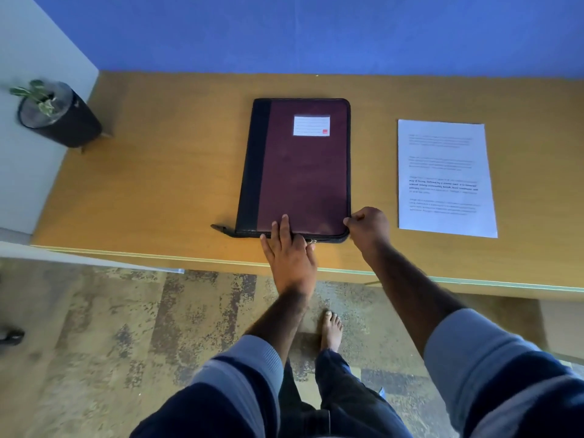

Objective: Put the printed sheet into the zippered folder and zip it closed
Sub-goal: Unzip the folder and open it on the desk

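A maroon and black zippered folder [300, 165] lies flat and closed on the wooden desk [158, 172], a white label near its top. The printed sheet [444, 178] lies flat to its right, apart from it. My left hand [289, 251] rests with spread fingers on the folder's near edge, beside the metal zip pull [312, 241]. My right hand [368, 229] is closed around the folder's near right corner. A zip tail [221, 229] sticks out at the near left corner.
A dark pot with a small plant [57, 113] stands at the desk's far left corner. A blue wall runs behind the desk. The desk's front edge [442, 279] has a pale strip. My bare foot [331, 330] is on the patterned floor below.
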A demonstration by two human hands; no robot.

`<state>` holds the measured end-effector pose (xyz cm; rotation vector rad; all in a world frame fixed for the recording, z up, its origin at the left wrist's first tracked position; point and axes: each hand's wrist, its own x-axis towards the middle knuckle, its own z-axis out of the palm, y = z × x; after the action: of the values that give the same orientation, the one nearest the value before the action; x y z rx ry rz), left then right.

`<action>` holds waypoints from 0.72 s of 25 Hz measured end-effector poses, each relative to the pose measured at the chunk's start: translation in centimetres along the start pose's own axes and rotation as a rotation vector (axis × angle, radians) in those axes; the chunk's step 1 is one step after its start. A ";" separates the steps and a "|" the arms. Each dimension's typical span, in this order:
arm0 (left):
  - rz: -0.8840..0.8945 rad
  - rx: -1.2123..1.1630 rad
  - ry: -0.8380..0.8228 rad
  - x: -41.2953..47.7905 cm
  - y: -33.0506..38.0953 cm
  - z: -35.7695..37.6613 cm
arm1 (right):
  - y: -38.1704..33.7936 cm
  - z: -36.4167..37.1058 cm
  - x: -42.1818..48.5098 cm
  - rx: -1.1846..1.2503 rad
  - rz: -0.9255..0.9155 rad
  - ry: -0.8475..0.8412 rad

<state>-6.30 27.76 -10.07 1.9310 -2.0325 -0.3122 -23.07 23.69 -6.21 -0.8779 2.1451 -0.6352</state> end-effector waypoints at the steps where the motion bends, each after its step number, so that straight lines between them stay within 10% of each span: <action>1: 0.001 0.006 -0.001 0.2 -0.7 -0.4 | -0.1 -0.2 0.1 0.002 0.007 0.004; 18: -0.205 0.199 -0.001 3.7 -15.3 -7.3 | -1.2 -0.7 -0.4 0.032 0.071 -0.002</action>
<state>10.49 23.53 -8.68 2.2655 -1.9322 -0.1627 -22.92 23.33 -4.80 -0.7815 2.1489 -0.6308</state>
